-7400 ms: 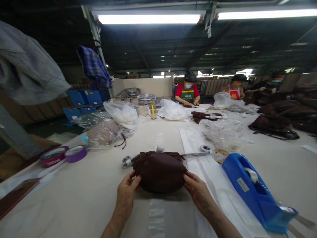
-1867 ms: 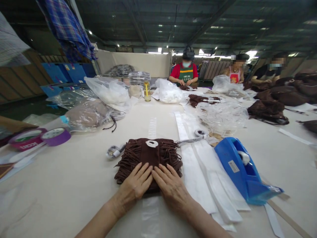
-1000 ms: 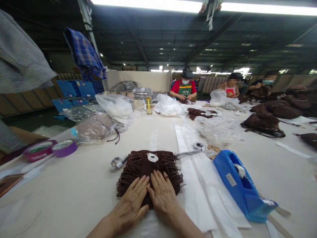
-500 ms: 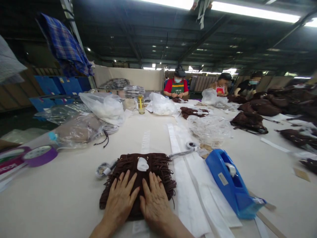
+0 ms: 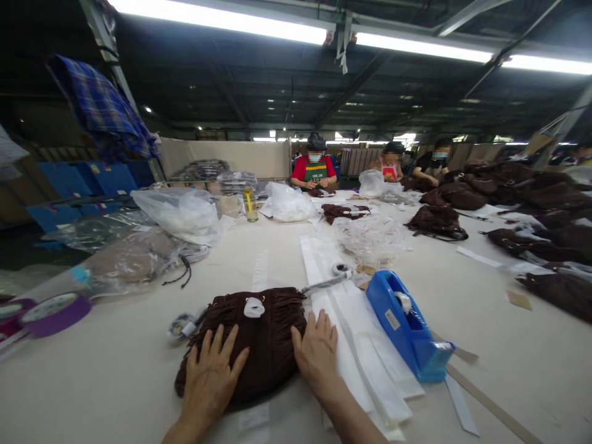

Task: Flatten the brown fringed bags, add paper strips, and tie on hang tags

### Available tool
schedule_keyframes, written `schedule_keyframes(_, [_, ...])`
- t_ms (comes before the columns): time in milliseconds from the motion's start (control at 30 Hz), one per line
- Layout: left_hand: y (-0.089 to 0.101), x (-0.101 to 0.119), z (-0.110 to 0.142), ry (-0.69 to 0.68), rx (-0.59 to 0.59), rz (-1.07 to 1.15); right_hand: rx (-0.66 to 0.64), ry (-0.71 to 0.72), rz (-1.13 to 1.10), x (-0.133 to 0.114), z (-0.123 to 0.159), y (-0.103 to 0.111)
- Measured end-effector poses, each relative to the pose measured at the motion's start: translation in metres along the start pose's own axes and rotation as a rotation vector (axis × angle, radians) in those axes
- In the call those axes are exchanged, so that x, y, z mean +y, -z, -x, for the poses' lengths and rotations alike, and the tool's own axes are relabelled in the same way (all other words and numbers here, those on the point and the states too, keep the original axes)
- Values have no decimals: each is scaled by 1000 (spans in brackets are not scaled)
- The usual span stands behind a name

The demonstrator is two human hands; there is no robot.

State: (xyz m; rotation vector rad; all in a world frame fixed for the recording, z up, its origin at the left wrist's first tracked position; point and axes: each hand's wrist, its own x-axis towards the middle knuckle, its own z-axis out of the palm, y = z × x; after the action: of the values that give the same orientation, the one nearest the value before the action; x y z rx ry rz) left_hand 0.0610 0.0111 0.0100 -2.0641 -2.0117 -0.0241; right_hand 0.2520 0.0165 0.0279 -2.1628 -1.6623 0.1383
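Note:
A dark brown fringed bag (image 5: 263, 345) lies flat on the cream table (image 5: 115, 382) right before me, a white tag (image 5: 254, 307) at its top edge. My left hand (image 5: 210, 377) rests flat on the bag's left part, fingers spread. My right hand (image 5: 318, 353) lies at the bag's right edge, fingers stretched out, partly on the white paper strips (image 5: 365, 364). Neither hand holds anything.
A blue tape dispenser (image 5: 407, 327) stands just right of the bag. Purple tape rolls (image 5: 55, 311) lie at the far left, plastic bags (image 5: 178, 213) behind. Brown bags (image 5: 546, 259) pile up on the right. Other people (image 5: 315, 169) work at the far end.
My hands have slid apart from the bag's middle toward its left and right edges. The view has swung a little to the right.

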Motion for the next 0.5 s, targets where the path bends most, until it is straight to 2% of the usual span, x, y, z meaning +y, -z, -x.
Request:
schedule_keyframes(33, [-2, 0, 0, 0, 13, 0, 73, 28, -13, -1, -1, 2])
schedule_keyframes(100, [-7, -2, 0, -18, 59, 1, 173, 191, -62, -8, -3, 4])
schedule_keyframes(167, [-12, -5, 0, -42, 118, 3, 134, 384, -94, -20, -7, 1])
schedule_keyframes(233, [-15, -8, 0, -87, 155, 4, 51, 448, -82, -30, -12, -6])
schedule_keyframes(367, [-19, -9, 0, -118, 173, 27, 63, 260, -25, -23, -24, -17])
schedule_keyframes(500, [-23, -8, -1, -62, 175, 47, 110, 74, 5, -4, -37, -9])
